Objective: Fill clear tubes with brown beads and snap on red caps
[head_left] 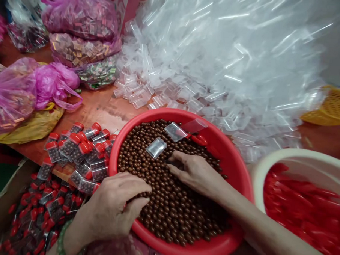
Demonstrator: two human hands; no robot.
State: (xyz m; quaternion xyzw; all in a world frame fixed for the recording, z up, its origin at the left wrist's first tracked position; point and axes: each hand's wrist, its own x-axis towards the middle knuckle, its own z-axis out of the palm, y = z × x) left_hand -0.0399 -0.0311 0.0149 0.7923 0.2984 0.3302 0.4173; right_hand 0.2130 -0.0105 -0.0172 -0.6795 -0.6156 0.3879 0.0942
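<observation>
A red basin point(239, 169) in front of me is full of small brown balls point(167, 202). My left hand point(111, 209) rests on the basin's near left rim, fingers curled over the balls; whether it holds anything is hidden. My right hand point(194, 173) lies flat on the balls in the middle, fingertips pressed into them toward the left. Just beyond the fingers lie two small clear plastic tubes point(156, 147) on the balls, and a red cap point(200, 140) rests near the far rim.
Filled tubes with red caps point(77, 146) are piled left of the basin and in a cardboard box point(35, 212) below. A heap of clear tubes point(213, 76) fills the back. A white basin point(273, 164) of red caps stands right. Pink bags point(22, 89) lie at left.
</observation>
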